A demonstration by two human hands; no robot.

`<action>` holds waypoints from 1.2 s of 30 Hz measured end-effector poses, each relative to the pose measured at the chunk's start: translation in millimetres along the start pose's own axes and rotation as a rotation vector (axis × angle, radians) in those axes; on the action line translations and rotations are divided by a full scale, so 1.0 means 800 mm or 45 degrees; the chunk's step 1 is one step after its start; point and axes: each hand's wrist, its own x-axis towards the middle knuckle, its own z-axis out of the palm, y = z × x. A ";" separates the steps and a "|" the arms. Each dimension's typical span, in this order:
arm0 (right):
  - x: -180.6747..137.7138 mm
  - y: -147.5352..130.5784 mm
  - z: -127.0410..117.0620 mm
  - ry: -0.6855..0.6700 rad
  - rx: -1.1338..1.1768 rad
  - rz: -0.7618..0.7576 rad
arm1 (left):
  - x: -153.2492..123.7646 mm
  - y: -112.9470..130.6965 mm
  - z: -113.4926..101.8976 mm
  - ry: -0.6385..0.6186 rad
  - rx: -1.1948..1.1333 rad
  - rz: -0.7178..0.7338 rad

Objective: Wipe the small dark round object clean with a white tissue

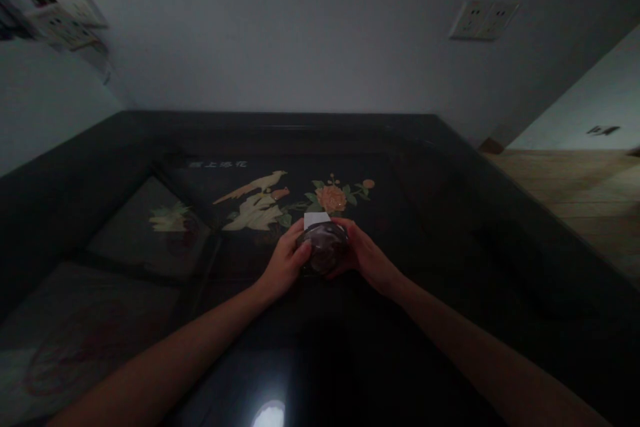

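Near the middle of the view, both my hands grip a dark, rounded, shiny object [324, 248]; the dim light hides its exact kind. My left hand [287, 259] wraps its left side, the thumb lying on the near face. From the right, my right hand [364, 252] closes round the other side, its fingertips partly hidden. A small white rectangular piece [317, 219] sticks up just behind the object's far rim. I cannot tell whether it is attached. Below lies a glossy black tabletop [415, 213] with an inlaid bird and flower picture [257, 212].
A pale wall [280, 33] runs along the table's far edge. Twin sockets [484, 20] sit on it at the right, and more socket plates [65, 13] at the upper left. Wooden flooring [565, 180] shows beyond the table's right edge. Reflections cover the glossy top's left side.
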 end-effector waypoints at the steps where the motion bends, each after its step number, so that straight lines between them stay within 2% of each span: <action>1: -0.001 0.001 0.001 -0.007 0.034 0.007 | -0.001 0.003 0.001 -0.026 0.080 0.047; 5: -0.003 0.003 0.000 -0.022 0.118 -0.009 | -0.001 0.010 0.004 -0.104 0.225 0.098; 12: -0.003 0.001 -0.002 0.002 0.181 -0.014 | -0.002 0.012 0.006 -0.040 0.116 0.036; 16: -0.005 0.001 -0.001 0.006 0.255 -0.143 | 0.006 0.013 0.002 0.230 -0.154 -0.048; 19: -0.005 0.005 -0.002 0.021 0.269 -0.255 | 0.013 0.017 0.000 0.441 -0.055 -0.030; 21: -0.004 0.008 -0.003 0.047 0.257 -0.296 | 0.015 0.022 0.001 0.485 -0.023 0.010; 23: -0.003 0.012 -0.003 0.064 0.265 -0.315 | 0.016 0.029 0.004 0.477 -0.088 0.012; 30: 0.000 0.020 0.003 0.124 0.378 -0.317 | 0.013 0.044 0.019 0.456 -0.186 -0.161; 33: 0.000 0.019 0.005 0.159 0.414 -0.307 | 0.007 0.040 0.018 0.350 -0.099 -0.116; 36: 0.001 0.020 0.005 0.204 0.446 -0.306 | -0.001 0.038 0.021 0.176 -0.013 -0.051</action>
